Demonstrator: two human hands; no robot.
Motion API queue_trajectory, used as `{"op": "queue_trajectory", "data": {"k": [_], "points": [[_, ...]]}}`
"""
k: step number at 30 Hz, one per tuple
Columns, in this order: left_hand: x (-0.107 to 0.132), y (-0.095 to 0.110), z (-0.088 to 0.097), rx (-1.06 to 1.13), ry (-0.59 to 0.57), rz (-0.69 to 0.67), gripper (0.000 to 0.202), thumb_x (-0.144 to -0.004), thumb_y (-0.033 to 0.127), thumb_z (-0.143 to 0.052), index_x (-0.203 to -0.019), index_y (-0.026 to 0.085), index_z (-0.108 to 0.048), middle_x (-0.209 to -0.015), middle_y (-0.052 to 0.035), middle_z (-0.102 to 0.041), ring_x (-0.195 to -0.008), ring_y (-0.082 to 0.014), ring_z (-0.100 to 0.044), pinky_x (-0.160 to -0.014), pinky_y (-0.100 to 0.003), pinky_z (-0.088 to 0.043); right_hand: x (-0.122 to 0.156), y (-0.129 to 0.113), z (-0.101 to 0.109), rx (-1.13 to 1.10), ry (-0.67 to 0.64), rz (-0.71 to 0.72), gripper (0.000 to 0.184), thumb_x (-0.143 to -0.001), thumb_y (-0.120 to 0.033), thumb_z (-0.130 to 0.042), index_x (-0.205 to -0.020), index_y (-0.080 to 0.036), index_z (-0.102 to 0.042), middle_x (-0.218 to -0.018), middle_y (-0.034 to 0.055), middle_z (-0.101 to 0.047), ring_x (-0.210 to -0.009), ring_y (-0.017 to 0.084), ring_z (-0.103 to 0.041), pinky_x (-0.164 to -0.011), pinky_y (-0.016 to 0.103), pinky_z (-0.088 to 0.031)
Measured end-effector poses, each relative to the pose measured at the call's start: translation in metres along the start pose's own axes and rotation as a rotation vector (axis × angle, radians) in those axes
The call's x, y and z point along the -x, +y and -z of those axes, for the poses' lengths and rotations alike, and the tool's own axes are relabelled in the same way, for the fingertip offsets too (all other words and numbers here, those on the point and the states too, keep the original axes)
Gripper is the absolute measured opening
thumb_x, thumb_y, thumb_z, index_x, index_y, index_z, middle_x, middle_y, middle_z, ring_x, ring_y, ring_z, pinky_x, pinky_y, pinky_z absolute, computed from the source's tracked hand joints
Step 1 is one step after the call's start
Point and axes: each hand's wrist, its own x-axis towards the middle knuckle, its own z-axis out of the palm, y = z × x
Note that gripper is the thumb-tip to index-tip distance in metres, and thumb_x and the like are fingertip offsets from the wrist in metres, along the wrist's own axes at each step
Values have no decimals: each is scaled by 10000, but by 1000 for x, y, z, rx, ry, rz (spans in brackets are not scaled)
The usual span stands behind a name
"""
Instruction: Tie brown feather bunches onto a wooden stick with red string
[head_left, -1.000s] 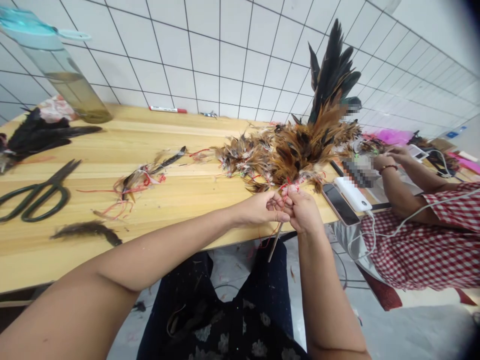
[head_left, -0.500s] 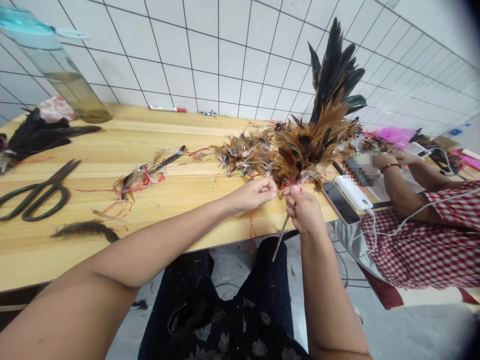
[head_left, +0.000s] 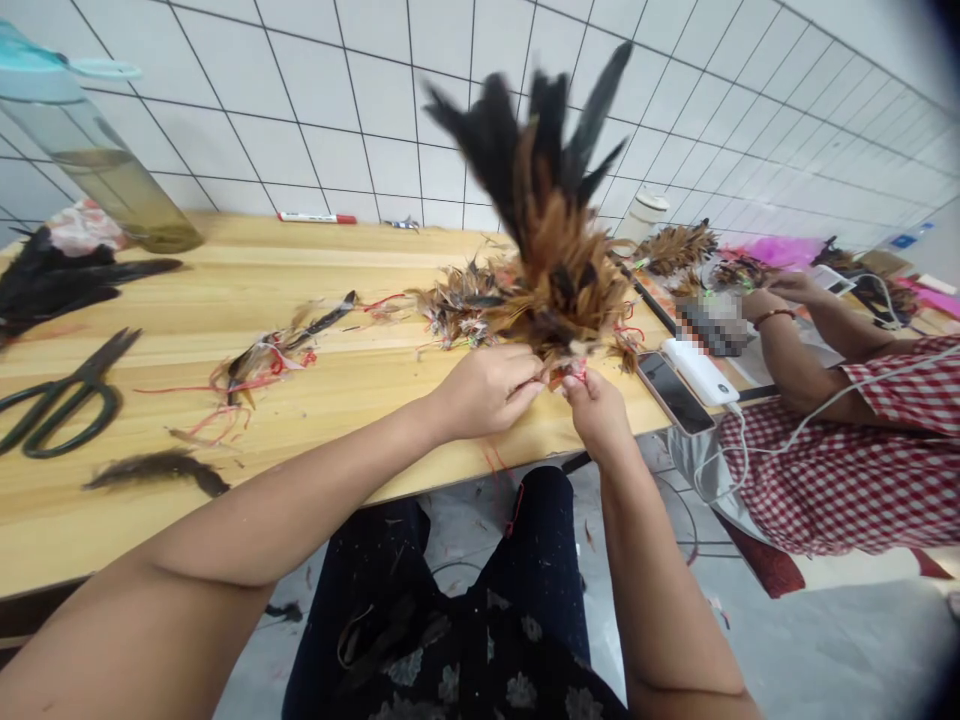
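Observation:
A feather duster [head_left: 559, 270] stands upright in front of me, with brown feathers low down and long black ones on top, blurred. My right hand [head_left: 600, 410] is closed round its base, where red string [head_left: 576, 370] is wound. The stick seen below that hand earlier is out of sight. My left hand [head_left: 491, 392] is closed in a pinch just left of the base, its fingertips against the lowest feathers. What it pinches is hidden. Short loose feathers [head_left: 457, 300] lie in a heap behind the left hand.
Black scissors [head_left: 67, 395], a dark feather [head_left: 157, 470], and a tangle of feathers and red string [head_left: 266, 365] lie left. Farther back are a water bottle [head_left: 124, 180] and a marker [head_left: 316, 218]. Right are a phone [head_left: 675, 392], a white power bank [head_left: 701, 372] and a co-worker's arms [head_left: 799, 350].
The duster has swung left and turned, its black feathers spreading. My left hand has rolled over and sits closer against the base. The view has shifted slightly right.

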Motion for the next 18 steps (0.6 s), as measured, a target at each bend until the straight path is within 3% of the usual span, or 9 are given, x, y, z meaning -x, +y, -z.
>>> {"op": "queue_trajectory", "data": {"k": [4, 8, 12, 16, 18], "points": [[1, 6, 5, -222, -63, -53, 254, -894, 209, -403, -818, 157, -640, -757, -68, -602, -713, -164, -529, -657, -280, -383, 8, -8, -7, 726, 56, 136, 211, -886, -181, -414, -925, -162, -620, -815, 122, -660, -775, 228, -587, -644, 300, -369], [-7, 7, 14, -297, -124, -79, 269, -883, 200, -415, -745, 149, -641, -750, -75, -596, -718, -167, -520, -629, -274, -367, 18, -13, -14, 1082, -55, 273, 281, -890, -109, -349, -978, -156, -612, -919, 154, -668, -885, 253, -586, -601, 299, -334], [-28, -8, 33, -109, -172, -15, 159, -792, 207, -548, -684, 154, -651, -723, -40, -594, -703, -149, -538, -646, -255, -378, 29, -22, -5, 1134, -326, 479, 235, -850, -79, -402, -900, -186, -605, -858, 107, -666, -840, 228, -579, -575, 288, -300], [-34, -37, 52, 170, -230, 184, 78, -689, 225, -670, -664, 151, -677, -650, 0, -607, -629, -112, -543, -641, -232, -394, 41, -34, 18, 931, -335, 519, 186, -868, -136, -420, -789, -185, -581, -765, 96, -634, -738, 210, -551, -583, 289, -309], [-25, -50, 51, 326, -121, 331, 111, -674, 247, -692, -649, 141, -667, -609, 5, -602, -594, -108, -540, -603, -226, -402, 46, -34, 26, 634, -335, 497, 206, -882, -198, -442, -709, -194, -553, -708, 70, -601, -694, 190, -525, -602, 283, -340]]}}
